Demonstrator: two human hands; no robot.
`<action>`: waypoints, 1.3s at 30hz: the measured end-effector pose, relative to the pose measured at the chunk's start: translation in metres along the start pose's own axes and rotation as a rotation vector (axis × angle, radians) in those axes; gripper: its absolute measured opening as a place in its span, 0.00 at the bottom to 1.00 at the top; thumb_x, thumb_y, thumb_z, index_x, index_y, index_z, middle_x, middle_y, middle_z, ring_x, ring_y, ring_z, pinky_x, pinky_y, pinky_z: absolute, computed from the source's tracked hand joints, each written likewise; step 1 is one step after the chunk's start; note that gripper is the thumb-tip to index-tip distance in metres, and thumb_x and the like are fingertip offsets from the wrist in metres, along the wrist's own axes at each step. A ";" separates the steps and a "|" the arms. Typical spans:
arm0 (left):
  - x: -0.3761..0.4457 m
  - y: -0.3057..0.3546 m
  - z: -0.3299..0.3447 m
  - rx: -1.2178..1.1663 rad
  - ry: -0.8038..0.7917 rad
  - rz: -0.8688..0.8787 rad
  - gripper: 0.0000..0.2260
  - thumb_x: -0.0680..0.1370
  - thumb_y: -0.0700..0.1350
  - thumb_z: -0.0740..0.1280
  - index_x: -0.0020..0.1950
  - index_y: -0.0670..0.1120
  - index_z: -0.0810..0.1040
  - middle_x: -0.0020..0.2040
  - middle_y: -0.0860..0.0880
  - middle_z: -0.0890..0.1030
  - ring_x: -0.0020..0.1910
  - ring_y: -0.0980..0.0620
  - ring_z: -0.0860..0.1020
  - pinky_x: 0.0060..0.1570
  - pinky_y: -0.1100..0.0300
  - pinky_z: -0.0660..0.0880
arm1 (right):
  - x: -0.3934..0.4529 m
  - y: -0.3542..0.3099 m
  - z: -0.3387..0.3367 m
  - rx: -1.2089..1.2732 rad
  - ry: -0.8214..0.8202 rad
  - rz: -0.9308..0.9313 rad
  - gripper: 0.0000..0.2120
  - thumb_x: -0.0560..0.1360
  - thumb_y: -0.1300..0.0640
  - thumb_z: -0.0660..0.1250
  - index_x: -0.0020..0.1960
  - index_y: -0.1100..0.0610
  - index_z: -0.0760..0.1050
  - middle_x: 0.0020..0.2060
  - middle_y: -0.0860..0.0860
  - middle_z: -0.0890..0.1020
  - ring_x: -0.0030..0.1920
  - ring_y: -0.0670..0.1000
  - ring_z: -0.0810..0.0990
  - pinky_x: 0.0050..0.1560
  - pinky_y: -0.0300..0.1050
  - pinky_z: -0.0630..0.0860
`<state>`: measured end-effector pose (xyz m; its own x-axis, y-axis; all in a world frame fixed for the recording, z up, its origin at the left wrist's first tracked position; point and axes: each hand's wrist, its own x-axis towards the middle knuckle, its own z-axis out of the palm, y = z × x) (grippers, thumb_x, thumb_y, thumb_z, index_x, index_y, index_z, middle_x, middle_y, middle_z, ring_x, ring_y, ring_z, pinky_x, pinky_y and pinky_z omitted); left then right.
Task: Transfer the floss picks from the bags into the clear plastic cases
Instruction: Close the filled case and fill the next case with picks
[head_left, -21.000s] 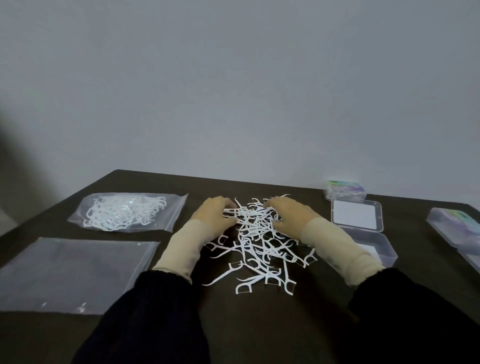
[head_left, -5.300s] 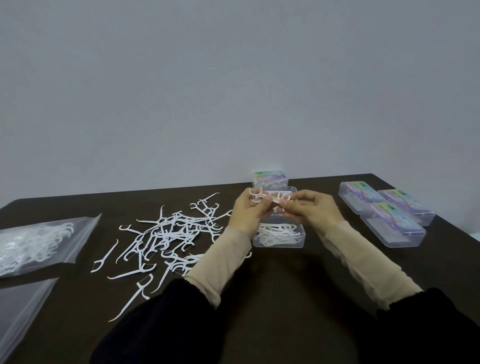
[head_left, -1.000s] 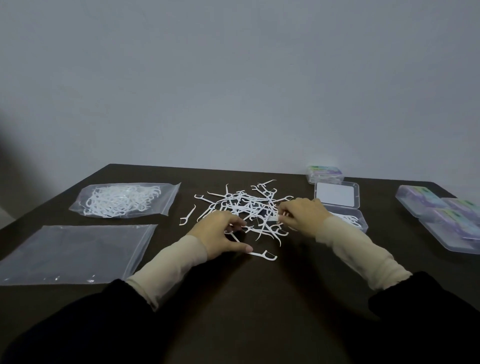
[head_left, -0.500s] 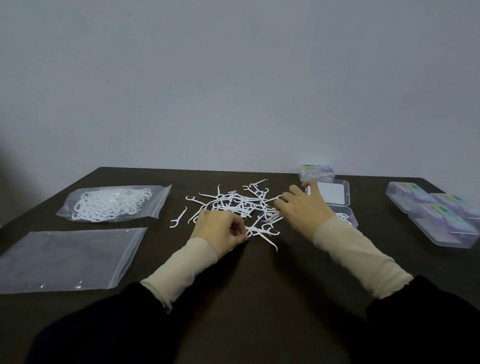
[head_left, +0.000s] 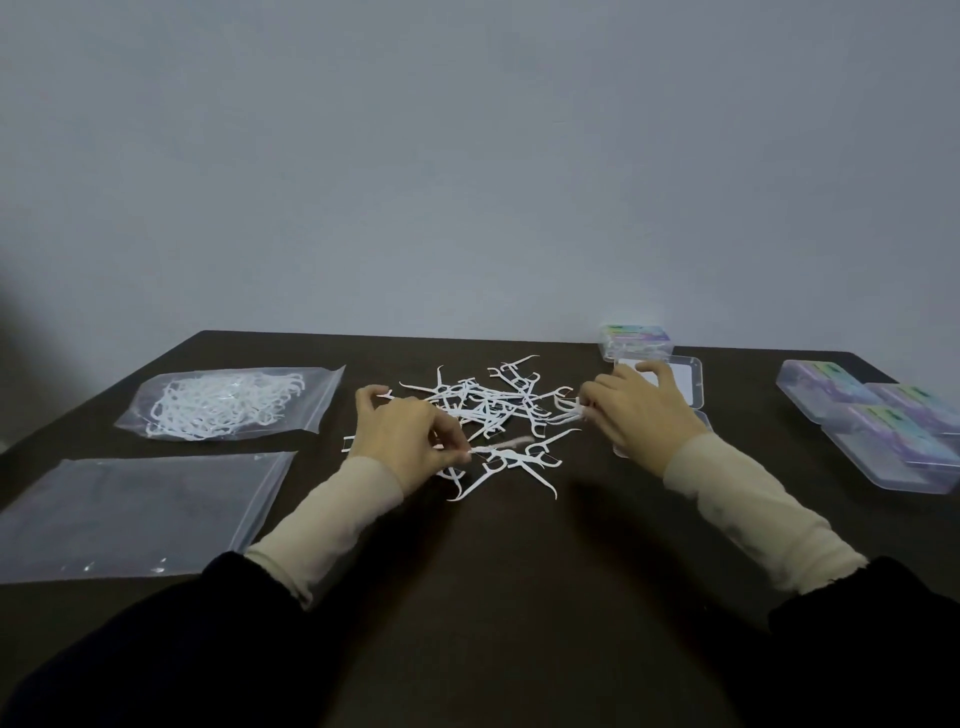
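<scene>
1. Two bare hands work at a loose heap of white plastic floss picks (head_left: 483, 410) spread on the dark brown tabletop (head_left: 519, 597), probably tipped out so that single picks can be gathered easily.
2. At the heap's near left edge, the left hand (head_left: 402, 441) has its fingers curled, thumb and fingertips pinching the end of a pick; whether it holds one pick or several I cannot tell.
3. At the heap's right edge, the right hand (head_left: 636, 410) pinches another pick between thumb and forefinger, its other fingers stretched back over the open clear plastic case (head_left: 693, 387).
4. That case lies just beside the heap, lid flat, seemingly kept close so each handful has only a short way to go. The hand hides its contents.
5. One full clear zip bag of floss picks (head_left: 228, 402) waits at far left, and a flat, apparently empty clear zip bag (head_left: 130, 512) lies in front of it, so much of the transfer is likely not yet done.
6. Three closed clear cases with coloured labels (head_left: 883, 421) sit together at far right, and a fourth labelled case (head_left: 636, 340) sits behind the open one, set apart from the working area.
</scene>
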<state>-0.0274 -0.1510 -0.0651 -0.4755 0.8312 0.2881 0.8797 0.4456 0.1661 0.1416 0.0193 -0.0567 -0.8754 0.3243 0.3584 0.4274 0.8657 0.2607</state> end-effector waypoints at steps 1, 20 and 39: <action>-0.001 0.001 -0.001 0.054 -0.031 0.015 0.06 0.73 0.60 0.67 0.44 0.60 0.81 0.36 0.60 0.74 0.48 0.62 0.72 0.66 0.52 0.49 | -0.001 0.002 0.002 -0.003 -0.042 0.013 0.12 0.81 0.52 0.51 0.59 0.52 0.70 0.56 0.46 0.76 0.61 0.50 0.70 0.65 0.50 0.56; 0.012 -0.006 0.012 -0.622 -0.291 0.103 0.13 0.65 0.35 0.77 0.49 0.41 0.82 0.36 0.53 0.79 0.34 0.66 0.76 0.41 0.72 0.74 | -0.020 0.046 0.002 0.189 -0.116 0.311 0.12 0.80 0.50 0.54 0.58 0.50 0.73 0.56 0.49 0.77 0.59 0.51 0.72 0.66 0.49 0.57; 0.009 0.004 0.024 -0.637 -0.155 0.078 0.12 0.69 0.32 0.72 0.51 0.41 0.80 0.43 0.55 0.78 0.41 0.60 0.76 0.43 0.72 0.75 | -0.035 0.064 0.018 0.603 -0.127 0.408 0.12 0.75 0.60 0.65 0.58 0.60 0.78 0.55 0.56 0.80 0.55 0.52 0.77 0.60 0.42 0.68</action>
<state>-0.0277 -0.1333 -0.0848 -0.3613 0.9127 0.1906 0.7111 0.1375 0.6895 0.1957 0.0705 -0.0691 -0.7082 0.6754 0.2057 0.5583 0.7141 -0.4223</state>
